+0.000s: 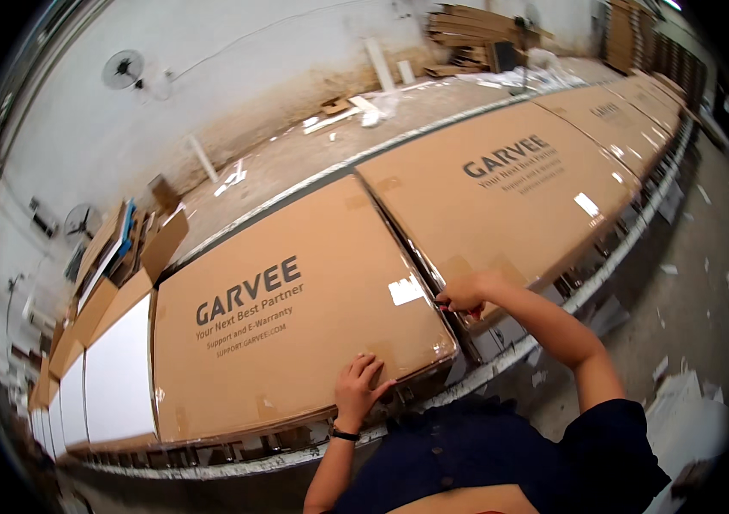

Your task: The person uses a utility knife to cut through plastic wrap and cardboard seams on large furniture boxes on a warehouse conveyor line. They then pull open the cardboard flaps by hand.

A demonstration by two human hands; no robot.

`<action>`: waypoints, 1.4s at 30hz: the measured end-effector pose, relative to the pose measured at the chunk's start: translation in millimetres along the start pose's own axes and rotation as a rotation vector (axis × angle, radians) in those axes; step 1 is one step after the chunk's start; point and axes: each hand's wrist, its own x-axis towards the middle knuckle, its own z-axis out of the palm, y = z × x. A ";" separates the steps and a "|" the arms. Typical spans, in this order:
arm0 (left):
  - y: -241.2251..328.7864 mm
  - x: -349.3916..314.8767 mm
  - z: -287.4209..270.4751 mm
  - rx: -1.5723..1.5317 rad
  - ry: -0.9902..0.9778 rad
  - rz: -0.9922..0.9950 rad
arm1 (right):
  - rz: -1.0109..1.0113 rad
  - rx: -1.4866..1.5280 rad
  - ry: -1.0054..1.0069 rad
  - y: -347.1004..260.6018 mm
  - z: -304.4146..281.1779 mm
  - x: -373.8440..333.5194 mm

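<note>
Cardboard box (296, 317) — under left grip (358, 387)

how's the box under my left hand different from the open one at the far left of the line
The sealed box has its flaps closed and taped, showing a plain brown printed top; the open box has flaps standing up, exposing white contents. The left hand presses the sealed box; nobody touches the open box. Both are brown cardboard on the same line.

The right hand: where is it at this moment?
In the head view, the right hand sits right of centre, at the near end of the gap between two sealed cardboard boxes, pinching something small and red; the left hand presses the nearer box's edge.
</note>
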 end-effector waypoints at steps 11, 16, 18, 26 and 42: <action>5.7 66.3 29.6 -0.408 -0.181 0.049 | 0.062 0.175 0.756 -19.5 185.2 -67.4; 2.8 114.3 96.3 -0.088 -0.197 0.222 | 0.329 0.122 0.830 -54.4 232.8 -69.6; 9.7 133.1 99.6 -0.070 -0.195 0.261 | 0.401 0.040 0.894 -70.0 247.1 -65.9; 25.2 161.0 82.5 0.290 -0.731 0.454 | 0.358 0.106 0.946 -66.6 256.6 -59.1; 33.7 147.3 104.4 0.331 -0.678 0.281 | 0.395 0.217 0.886 -35.3 355.5 -15.4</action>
